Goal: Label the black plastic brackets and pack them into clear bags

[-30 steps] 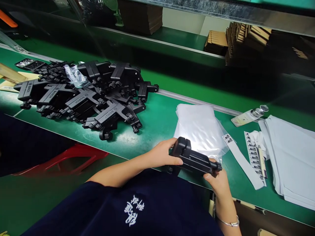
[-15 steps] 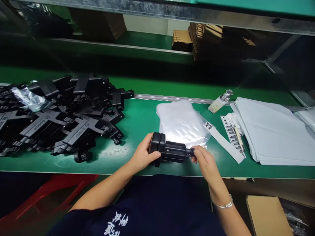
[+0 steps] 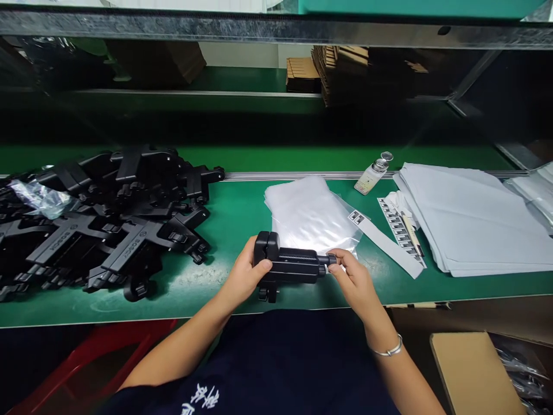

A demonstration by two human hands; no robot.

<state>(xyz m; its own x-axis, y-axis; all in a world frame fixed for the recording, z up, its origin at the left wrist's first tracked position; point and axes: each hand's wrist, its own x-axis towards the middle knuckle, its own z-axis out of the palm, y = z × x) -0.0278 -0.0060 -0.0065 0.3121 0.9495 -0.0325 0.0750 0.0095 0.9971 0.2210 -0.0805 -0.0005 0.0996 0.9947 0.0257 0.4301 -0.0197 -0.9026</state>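
Device (image 3: 290,267) | black, slight sheen | long boxy body | rounded twin-lobed end (image 3: 266,246)

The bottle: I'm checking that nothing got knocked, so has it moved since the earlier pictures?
No. The bottle keeps its place at the metal rail, beside the stack of white sheets; the camera's view has shifted.

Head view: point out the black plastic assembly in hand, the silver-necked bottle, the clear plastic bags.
Black plastic assembly (image 3: 294,268): head view, middle of its long body.
Silver-necked bottle (image 3: 368,178): head view, body below the neck.
Clear plastic bags (image 3: 301,212): head view, top face of the stack.
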